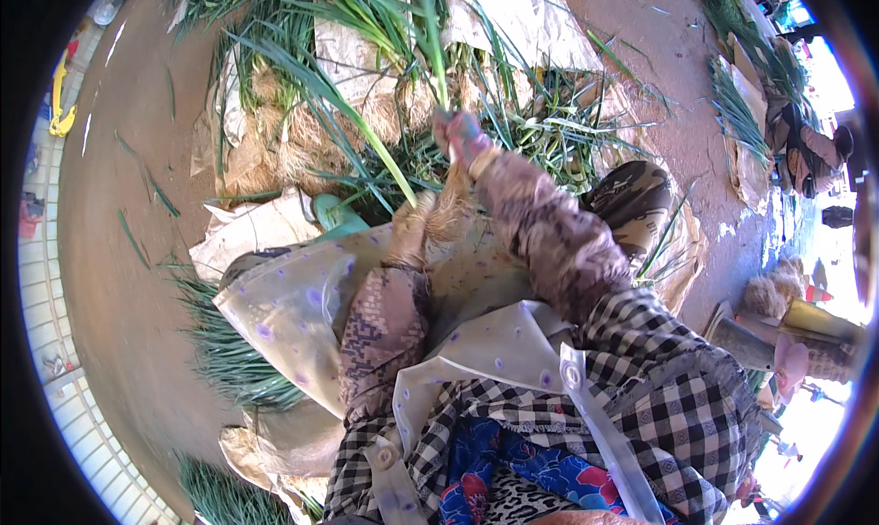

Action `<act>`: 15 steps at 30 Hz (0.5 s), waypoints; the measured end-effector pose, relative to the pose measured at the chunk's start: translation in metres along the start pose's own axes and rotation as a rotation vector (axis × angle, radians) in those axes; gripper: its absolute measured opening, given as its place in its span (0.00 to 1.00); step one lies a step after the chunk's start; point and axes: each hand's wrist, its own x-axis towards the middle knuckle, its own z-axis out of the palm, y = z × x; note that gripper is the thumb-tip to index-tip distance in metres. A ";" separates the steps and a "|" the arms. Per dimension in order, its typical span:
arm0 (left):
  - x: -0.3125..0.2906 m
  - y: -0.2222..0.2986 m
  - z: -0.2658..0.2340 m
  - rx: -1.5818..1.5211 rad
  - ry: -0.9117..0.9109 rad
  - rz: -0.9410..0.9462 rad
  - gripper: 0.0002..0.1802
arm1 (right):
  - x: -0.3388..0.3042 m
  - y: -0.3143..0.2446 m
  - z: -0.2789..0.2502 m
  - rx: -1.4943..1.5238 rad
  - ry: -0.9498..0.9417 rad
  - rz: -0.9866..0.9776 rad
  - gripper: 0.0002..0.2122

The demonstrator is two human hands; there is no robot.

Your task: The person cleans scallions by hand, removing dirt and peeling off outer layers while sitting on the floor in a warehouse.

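Note:
My left hand [414,225] is closed around the pale lower end of a green onion [389,163], whose long leaves slant up to the left. Higher up and further right, my right hand [464,140] is wrapped around another green onion [440,81], its leaves pointing away from me. Tan stringy roots [450,205] hang below the right hand, close beside the left. Motion blurs the fingers of the right hand. Just beyond both hands lies a heap of loose green leaves [558,136]. A clear apron with purple spots [316,296] covers my lap.
Bundled green onions [275,95] with bushy roots lie on pale sacking [522,17] ahead. More bunches [233,342] rest on the brown floor [128,241] at left. At right are further onions [737,108], dark clothing or footwear [806,150], and a grey cone-shaped object [737,337].

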 end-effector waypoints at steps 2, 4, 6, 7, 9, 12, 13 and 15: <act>0.012 -0.006 -0.037 0.092 -0.004 0.093 0.14 | 0.012 -0.029 0.002 -0.034 -0.090 0.183 0.10; 0.011 -0.012 -0.056 -0.054 0.131 0.111 0.13 | 0.004 -0.036 0.030 0.083 -0.305 0.339 0.13; 0.019 -0.005 -0.045 -0.257 0.115 0.148 0.10 | 0.008 -0.048 0.028 0.183 -0.546 0.421 0.18; 0.019 -0.006 -0.039 -0.261 0.106 0.168 0.11 | 0.004 -0.047 0.027 0.132 -0.506 0.401 0.18; 0.016 0.002 -0.035 -0.250 0.104 0.222 0.15 | -0.009 -0.049 0.046 0.048 -0.446 0.361 0.18; 0.014 0.010 -0.021 -0.369 -0.048 0.143 0.22 | -0.006 -0.041 0.053 -0.057 -0.528 0.359 0.21; 0.012 0.014 -0.011 -0.430 -0.116 0.098 0.23 | -0.004 -0.035 0.053 -0.028 -0.566 0.379 0.21; 0.003 0.020 -0.007 -0.457 -0.193 0.100 0.27 | -0.014 -0.020 0.078 -0.586 -0.545 0.121 0.21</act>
